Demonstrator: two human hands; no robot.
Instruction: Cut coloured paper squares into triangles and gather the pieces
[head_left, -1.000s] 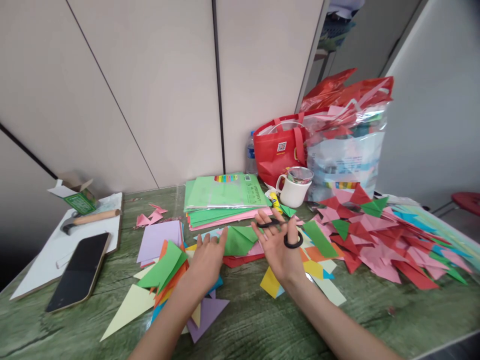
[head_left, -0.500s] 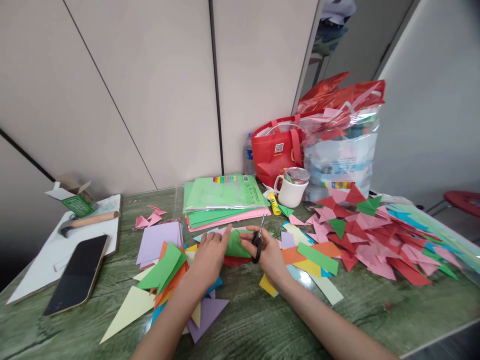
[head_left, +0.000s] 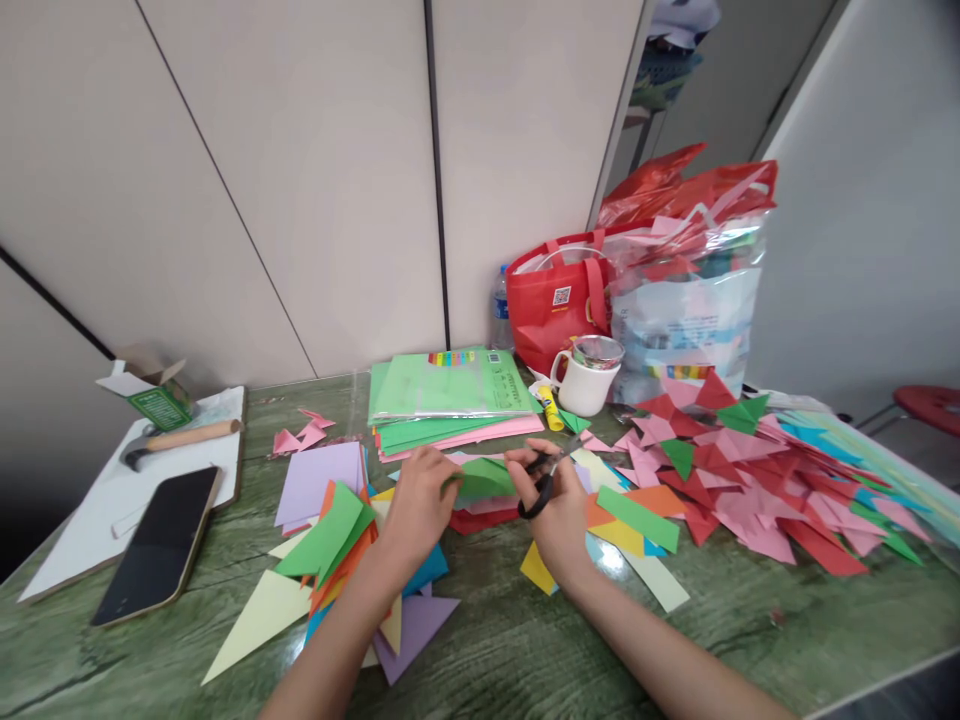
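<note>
In the head view, the red bag (head_left: 551,325) partly covers the bottle (head_left: 501,310), and the stool (head_left: 930,410) is cut off at the right edge. Fingers hide both ends of the green paper (head_left: 484,478), raised above the surface (head_left: 495,640) mid-view. The left hand (head_left: 424,497), fingers curled, pinches its left end. The right hand (head_left: 553,510) grips the scissors (head_left: 553,465), blades pointing away; whether its fingertips also pinch the paper, I cannot tell.

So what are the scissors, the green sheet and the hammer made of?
Scissors: smooth black handles, probably plastic; thin grey blades, likely metal. Green sheet: matte and gently curved, so it looks like paper. Hammer: dull tan handle, probably wood; dark head, likely metal.
</note>
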